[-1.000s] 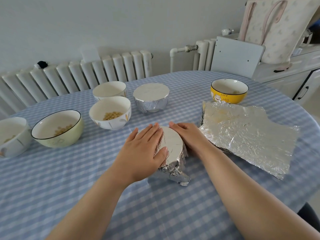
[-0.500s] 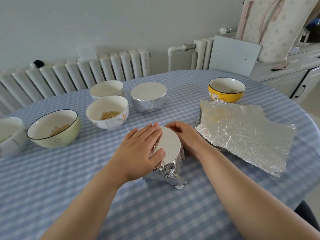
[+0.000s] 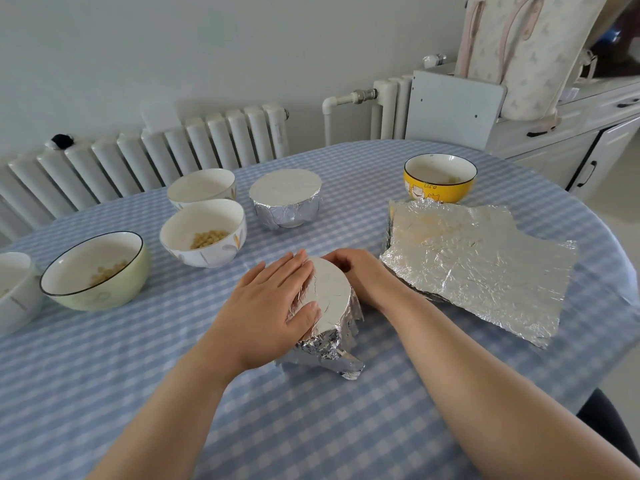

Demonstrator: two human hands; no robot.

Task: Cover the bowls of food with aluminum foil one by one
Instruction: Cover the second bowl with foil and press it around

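Observation:
A foil-wrapped bowl (image 3: 330, 296) sits at the middle of the table between both hands, with a loose foil flap sticking out at its near side. My left hand (image 3: 266, 306) lies flat against its left rim, fingers straight and thumb on the foil top. My right hand (image 3: 363, 275) curls round its far right side. Another foil-covered bowl (image 3: 285, 199) stands further back. Uncovered bowls holding food: a white one (image 3: 204, 233), a green one (image 3: 95, 271), a yellow one (image 3: 438, 178). A stack of foil sheets (image 3: 478, 265) lies to the right.
A second white bowl (image 3: 201, 188) stands behind the first, and another (image 3: 14, 292) is cut off at the left edge. The round table (image 3: 311, 427) has a blue checked cloth. A radiator (image 3: 156, 150) runs behind it, and a white cabinet (image 3: 571, 133) stands at the right.
My right hand's fingers have curled further round the bowl's far side. My left hand stays pressed on the foil, and the foil skirt sits tighter against the bowl.

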